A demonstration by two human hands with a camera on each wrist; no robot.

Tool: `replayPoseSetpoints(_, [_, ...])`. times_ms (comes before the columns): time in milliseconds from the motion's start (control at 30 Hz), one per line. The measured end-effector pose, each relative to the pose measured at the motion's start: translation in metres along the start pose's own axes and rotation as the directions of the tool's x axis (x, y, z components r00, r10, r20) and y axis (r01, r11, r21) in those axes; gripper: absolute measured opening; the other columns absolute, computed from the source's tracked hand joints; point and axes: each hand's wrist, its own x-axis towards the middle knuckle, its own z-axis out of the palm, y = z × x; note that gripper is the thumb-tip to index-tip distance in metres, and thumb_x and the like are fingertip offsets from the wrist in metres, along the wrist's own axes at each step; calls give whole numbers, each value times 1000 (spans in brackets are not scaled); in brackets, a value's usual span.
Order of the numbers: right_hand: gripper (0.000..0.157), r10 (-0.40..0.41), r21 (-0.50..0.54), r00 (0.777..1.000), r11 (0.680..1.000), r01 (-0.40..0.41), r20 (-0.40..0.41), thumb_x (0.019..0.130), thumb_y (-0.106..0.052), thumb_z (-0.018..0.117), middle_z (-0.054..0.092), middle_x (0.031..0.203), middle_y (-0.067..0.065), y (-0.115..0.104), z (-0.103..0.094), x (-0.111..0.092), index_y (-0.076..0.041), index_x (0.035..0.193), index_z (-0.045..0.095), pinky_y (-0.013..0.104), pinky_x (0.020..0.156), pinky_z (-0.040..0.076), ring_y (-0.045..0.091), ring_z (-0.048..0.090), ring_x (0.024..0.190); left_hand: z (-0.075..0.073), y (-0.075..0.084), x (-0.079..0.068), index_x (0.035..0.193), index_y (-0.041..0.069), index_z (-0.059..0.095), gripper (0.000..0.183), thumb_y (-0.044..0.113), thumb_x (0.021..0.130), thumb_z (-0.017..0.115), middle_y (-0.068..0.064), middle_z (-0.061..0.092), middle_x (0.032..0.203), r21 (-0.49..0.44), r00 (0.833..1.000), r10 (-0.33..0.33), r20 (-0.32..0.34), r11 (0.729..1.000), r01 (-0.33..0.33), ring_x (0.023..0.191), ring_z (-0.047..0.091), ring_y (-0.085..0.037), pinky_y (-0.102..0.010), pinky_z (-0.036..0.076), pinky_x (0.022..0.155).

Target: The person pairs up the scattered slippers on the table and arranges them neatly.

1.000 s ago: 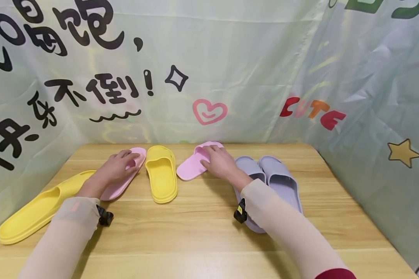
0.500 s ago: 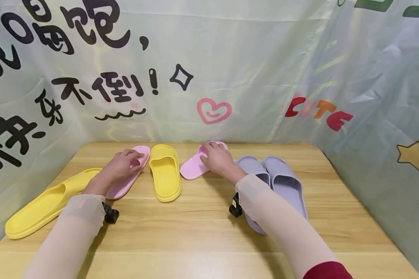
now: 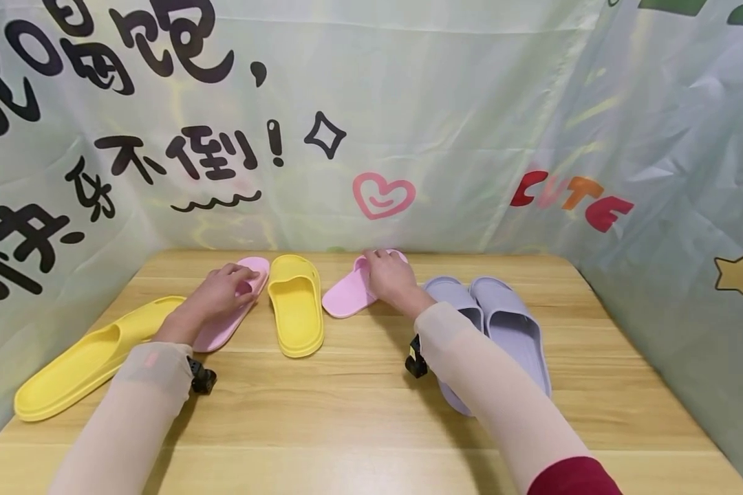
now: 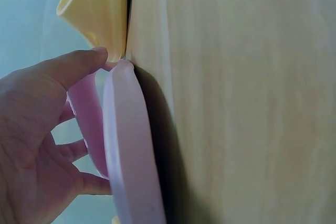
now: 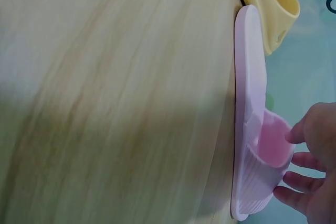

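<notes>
On the wood-grain tabletop [image 3: 322, 433], six slide slippers in three colours, with a person's two hands among them.

Item: left pink slide [image 3: 223, 330], set aslant left of the middle. The left hand [image 3: 219, 292] touches it about the strap, thumb and fingers spread well apart.

Item: right pink slide [image 3: 349, 297], near the back edge, heel towards the near left. The right hand [image 3: 391, 278] is at its strap, thumb at the strap's opening, fingertips along its outer side; whether they pinch, I cannot tell.

Item: upright-set yellow slide [image 3: 297, 309], between the pink ones, toe to the back.

Item: slanting yellow slide [image 3: 68, 378], far left, partly behind the left forearm.

Item: two lavender-grey slides [image 3: 517, 337], side by side on the right, one partly covered by the right sleeve [image 3: 501, 392].

Item: printed cloth backdrop [image 3: 470, 89], pale green, bearing black characters, a pink heart [image 3: 384, 196] and the word "CUTE" [image 3: 571, 199].
</notes>
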Motion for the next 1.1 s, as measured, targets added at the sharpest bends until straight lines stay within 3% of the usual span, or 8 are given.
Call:
replayPoseSetpoints(200, [42, 14, -56, 1000, 998, -13, 21, 101, -10, 45, 53, 137, 11, 3, 1, 1, -16, 143, 49, 45, 104, 42, 34, 47, 125, 1, 1, -1, 138, 5, 52, 48, 24, 95, 64, -27, 39, 139, -11, 1000, -4, 11, 1000, 4, 125, 36, -52, -63, 29, 106])
replayPoseSetpoints(567, [36, -28, -82, 1000, 996, 28, 2, 100, -13, 50, 56, 129, 11, 5, -1, -1, -15, 135, 57, 44, 96, 48, 33, 51, 117, 1, 2, 0, 138, 3, 51, 47, 22, 96, 63, -26, 40, 139, -5, 1000, 6, 14, 1000, -6, 125, 36, -53, -63, 28, 106])
replayPoseSetpoints(733, [36, -94, -134, 995, 987, 91, -21, 97, -11, 54, 57, 126, 14, 6, -2, -7, -12, 133, 56, 45, 84, 54, 36, 54, 112, 0, 2, -1, 139, 4, 50, 48, 22, 96, 63, -28, 39, 139, 6, 1000, 3, 21, 1000, -3, 124, 36, -55, -65, 29, 105])
replayPoseSetpoints(867, [37, -134, -178, 990, 976, 125, -40, 96, -13, 56, 57, 123, 16, 5, 1, -11, -9, 133, 55, 45, 83, 54, 36, 56, 109, 1, 0, -1, 139, 5, 50, 48, 22, 96, 62, -29, 38, 139, 15, 1000, 10, 20, 1000, -10, 123, 37, -55, -66, 30, 103])
replayPoseSetpoints(1100, [39, 64, -4, 995, 998, -64, -74, 98, -34, 54, 54, 126, 14, -8, 6, -15, -16, 133, 54, 57, 89, 46, 39, 49, 117, 1, 2, -3, 140, 5, 49, 47, 22, 98, 60, -26, 38, 140, -4, 1000, 14, 6, 1000, -14, 126, 33, -53, -65, 27, 106])
